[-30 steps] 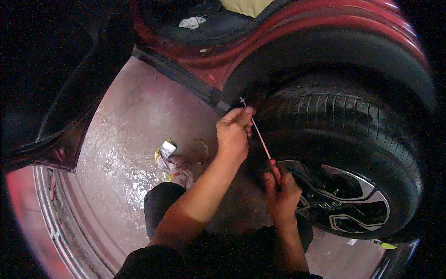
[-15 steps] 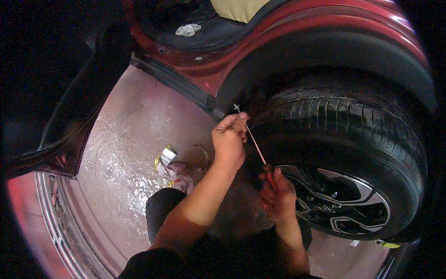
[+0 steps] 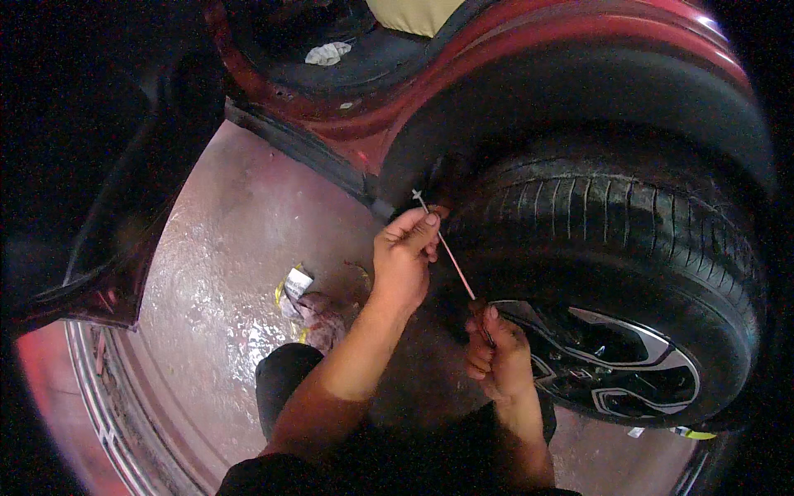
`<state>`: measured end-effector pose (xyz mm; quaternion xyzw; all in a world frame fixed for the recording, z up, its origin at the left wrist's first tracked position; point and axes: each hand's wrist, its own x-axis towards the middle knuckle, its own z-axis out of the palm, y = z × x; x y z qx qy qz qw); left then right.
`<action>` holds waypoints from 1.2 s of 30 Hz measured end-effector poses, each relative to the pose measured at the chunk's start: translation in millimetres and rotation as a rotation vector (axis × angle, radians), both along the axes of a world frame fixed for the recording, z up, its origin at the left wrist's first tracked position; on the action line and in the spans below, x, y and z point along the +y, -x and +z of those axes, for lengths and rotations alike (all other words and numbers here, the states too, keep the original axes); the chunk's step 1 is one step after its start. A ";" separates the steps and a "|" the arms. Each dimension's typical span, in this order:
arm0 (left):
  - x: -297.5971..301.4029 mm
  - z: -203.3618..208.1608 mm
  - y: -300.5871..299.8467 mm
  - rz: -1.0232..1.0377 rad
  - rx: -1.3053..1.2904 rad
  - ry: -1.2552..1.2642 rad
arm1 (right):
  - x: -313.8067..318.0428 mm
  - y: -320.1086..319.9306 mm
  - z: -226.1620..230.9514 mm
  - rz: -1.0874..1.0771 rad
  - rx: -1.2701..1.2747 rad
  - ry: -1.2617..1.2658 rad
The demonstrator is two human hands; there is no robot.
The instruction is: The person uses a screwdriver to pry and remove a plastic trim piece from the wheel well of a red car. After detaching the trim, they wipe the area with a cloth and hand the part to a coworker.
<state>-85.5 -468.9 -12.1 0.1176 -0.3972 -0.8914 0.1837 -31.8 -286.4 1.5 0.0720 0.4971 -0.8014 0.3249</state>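
Observation:
My right hand (image 3: 503, 351) is closed around the handle of a long, thin screwdriver (image 3: 458, 269), whose shaft slants up and to the left. The fingers of my left hand (image 3: 403, 256) pinch the shaft close to its far end. At that tip sits a small, pale, cross-shaped piece (image 3: 417, 195), possibly a clip; whether it is fixed to the shaft I cannot tell. Both hands are just left of a car's black tyre (image 3: 579, 211), and the tip is near the front lower corner of the wheel arch liner (image 3: 595, 99). The grip is mostly hidden by my fingers.
An open car door (image 3: 107, 198) fills the left side. The dark sill (image 3: 302, 157) runs below the red body (image 3: 347, 124). A crumpled rag with a white label (image 3: 310, 310) lies on the wet floor. A white crumpled cloth (image 3: 328, 54) rests inside the car.
The view has shifted slightly. Both hands keep hold of the screwdriver in nearly the same pose, and my right hand has turned a little, covering more of the red handle.

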 end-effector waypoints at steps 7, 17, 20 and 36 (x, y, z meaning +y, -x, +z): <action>0.4 0.5 3.7 0.036 -0.029 0.003 | -5.8 -6.1 -8.1 -0.092 0.416 -0.422; 1.4 -1.8 2.6 0.029 -0.038 -0.006 | -7.9 0.2 -26.8 -0.154 1.040 -0.829; 1.2 -2.0 3.2 0.018 -0.024 -0.013 | -1.7 -2.3 -9.3 -0.023 0.169 -0.331; -1.3 -4.2 5.5 0.004 0.017 -0.050 | -11.7 -6.1 -11.6 -0.286 1.370 -1.009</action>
